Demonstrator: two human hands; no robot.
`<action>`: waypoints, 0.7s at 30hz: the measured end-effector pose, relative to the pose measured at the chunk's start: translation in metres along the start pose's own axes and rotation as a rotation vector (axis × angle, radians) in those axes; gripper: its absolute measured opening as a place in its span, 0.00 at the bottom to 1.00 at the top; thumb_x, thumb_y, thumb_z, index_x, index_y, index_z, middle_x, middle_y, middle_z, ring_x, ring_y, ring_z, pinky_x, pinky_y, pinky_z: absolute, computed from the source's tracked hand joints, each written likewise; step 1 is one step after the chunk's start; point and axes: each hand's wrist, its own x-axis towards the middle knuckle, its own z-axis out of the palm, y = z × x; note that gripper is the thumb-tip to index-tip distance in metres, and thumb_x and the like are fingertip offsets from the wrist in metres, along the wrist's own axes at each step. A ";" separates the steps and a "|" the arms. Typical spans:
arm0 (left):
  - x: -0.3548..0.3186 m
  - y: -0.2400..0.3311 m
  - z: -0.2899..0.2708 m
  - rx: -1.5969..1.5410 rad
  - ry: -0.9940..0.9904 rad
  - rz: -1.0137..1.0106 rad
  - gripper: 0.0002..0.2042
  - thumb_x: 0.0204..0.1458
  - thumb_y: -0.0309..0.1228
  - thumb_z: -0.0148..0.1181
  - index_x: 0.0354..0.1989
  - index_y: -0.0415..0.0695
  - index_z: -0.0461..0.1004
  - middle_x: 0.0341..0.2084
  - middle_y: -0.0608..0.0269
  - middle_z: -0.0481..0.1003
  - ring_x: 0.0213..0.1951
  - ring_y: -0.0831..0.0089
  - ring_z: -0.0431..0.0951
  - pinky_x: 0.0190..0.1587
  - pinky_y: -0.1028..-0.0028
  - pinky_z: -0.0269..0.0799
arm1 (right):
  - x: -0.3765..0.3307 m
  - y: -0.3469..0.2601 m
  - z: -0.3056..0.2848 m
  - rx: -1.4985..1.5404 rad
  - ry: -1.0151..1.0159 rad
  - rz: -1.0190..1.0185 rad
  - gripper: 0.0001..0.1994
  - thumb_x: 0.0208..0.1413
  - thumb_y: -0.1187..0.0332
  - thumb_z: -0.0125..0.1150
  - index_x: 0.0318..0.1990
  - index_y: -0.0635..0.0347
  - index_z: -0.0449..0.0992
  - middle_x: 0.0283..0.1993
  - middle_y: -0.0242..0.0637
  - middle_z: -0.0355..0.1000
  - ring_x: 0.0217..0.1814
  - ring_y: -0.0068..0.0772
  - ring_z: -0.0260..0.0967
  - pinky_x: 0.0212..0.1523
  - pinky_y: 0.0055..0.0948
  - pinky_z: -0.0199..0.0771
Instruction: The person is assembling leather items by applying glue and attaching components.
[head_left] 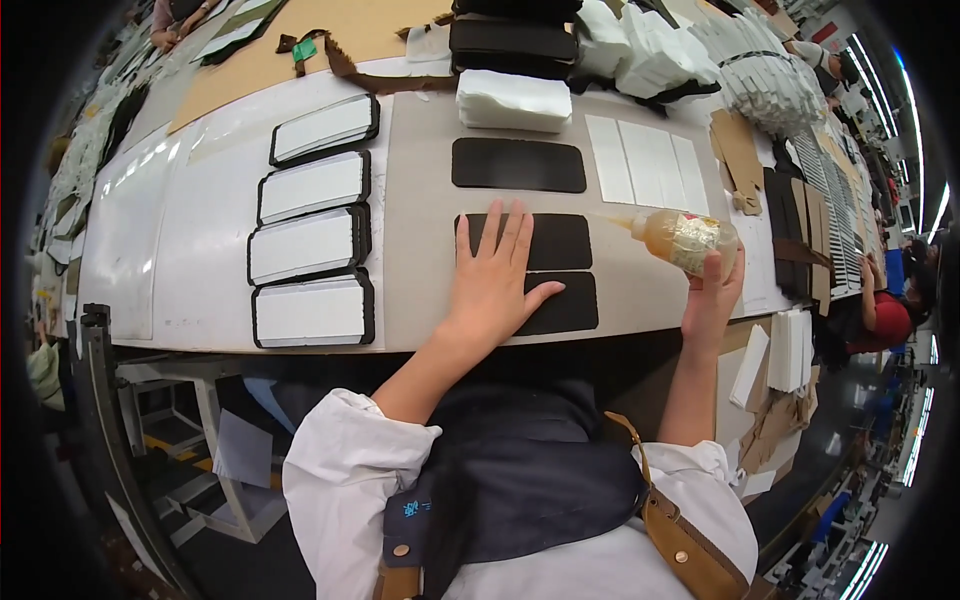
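My left hand [490, 277] lies flat with its fingers spread over a black rectangular panel [561, 241]. Its thumb reaches over a second black panel [562, 303] nearer to me. Farther off, a third black panel [518, 165] lies apart from these two. In my right hand [712, 290] is a clear squeeze bottle [690, 240] of amber liquid, tipped on its side with its thin nozzle pointing left toward the panels. White rectangular strips [643, 163] lie side by side beyond the bottle.
Several black panels topped with white pieces [308, 310] form a column on the left. A stack of white sheets [513, 100] stands at the back, before a black pile [512, 45]. Bundled white strips [765, 80] sit at the back right. Another person in red [890, 312] is at far right.
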 end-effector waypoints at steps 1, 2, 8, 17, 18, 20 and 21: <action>0.000 -0.001 0.001 0.002 0.003 0.000 0.47 0.61 0.66 0.51 0.76 0.37 0.56 0.77 0.50 0.53 0.79 0.51 0.46 0.77 0.40 0.37 | -0.002 0.000 0.002 -0.039 0.016 -0.021 0.31 0.64 0.56 0.70 0.66 0.62 0.64 0.60 0.39 0.71 0.63 0.31 0.71 0.65 0.32 0.72; 0.001 -0.005 0.003 -0.140 0.047 -0.033 0.45 0.62 0.63 0.52 0.76 0.37 0.56 0.78 0.47 0.52 0.79 0.50 0.47 0.77 0.42 0.39 | -0.003 -0.001 0.005 -0.042 0.017 -0.022 0.31 0.64 0.56 0.70 0.66 0.62 0.64 0.60 0.39 0.71 0.63 0.31 0.71 0.65 0.32 0.72; -0.017 -0.034 -0.014 -0.248 0.206 -0.109 0.41 0.64 0.53 0.59 0.76 0.37 0.56 0.76 0.37 0.52 0.78 0.42 0.47 0.76 0.45 0.43 | -0.010 -0.003 0.016 -0.192 0.049 -0.120 0.31 0.63 0.61 0.71 0.68 0.62 0.64 0.61 0.36 0.68 0.63 0.29 0.68 0.65 0.31 0.69; -0.039 -0.039 -0.019 -0.229 0.217 -0.144 0.33 0.64 0.45 0.62 0.72 0.38 0.64 0.74 0.36 0.56 0.77 0.38 0.49 0.75 0.44 0.48 | -0.014 -0.001 0.021 -0.330 0.052 -0.163 0.28 0.66 0.61 0.65 0.68 0.61 0.64 0.63 0.36 0.66 0.64 0.29 0.67 0.67 0.32 0.68; -0.040 -0.039 -0.018 -0.231 0.222 -0.154 0.32 0.65 0.43 0.61 0.73 0.40 0.64 0.75 0.39 0.55 0.77 0.38 0.49 0.75 0.46 0.48 | -0.015 -0.001 0.021 -0.366 0.059 -0.191 0.28 0.66 0.61 0.65 0.68 0.61 0.64 0.63 0.36 0.65 0.64 0.29 0.67 0.66 0.32 0.68; -0.040 -0.039 -0.018 -0.234 0.224 -0.164 0.30 0.65 0.41 0.61 0.73 0.42 0.64 0.75 0.41 0.55 0.77 0.39 0.49 0.75 0.47 0.48 | -0.017 -0.001 0.021 -0.402 0.067 -0.217 0.28 0.66 0.61 0.65 0.68 0.61 0.64 0.63 0.36 0.65 0.64 0.30 0.67 0.66 0.32 0.68; -0.040 -0.038 -0.019 -0.233 0.228 -0.170 0.29 0.66 0.39 0.60 0.73 0.42 0.65 0.75 0.41 0.56 0.77 0.39 0.49 0.75 0.47 0.49 | -0.018 -0.001 0.021 -0.378 0.062 -0.204 0.28 0.64 0.64 0.66 0.68 0.61 0.64 0.63 0.37 0.64 0.64 0.30 0.65 0.66 0.32 0.66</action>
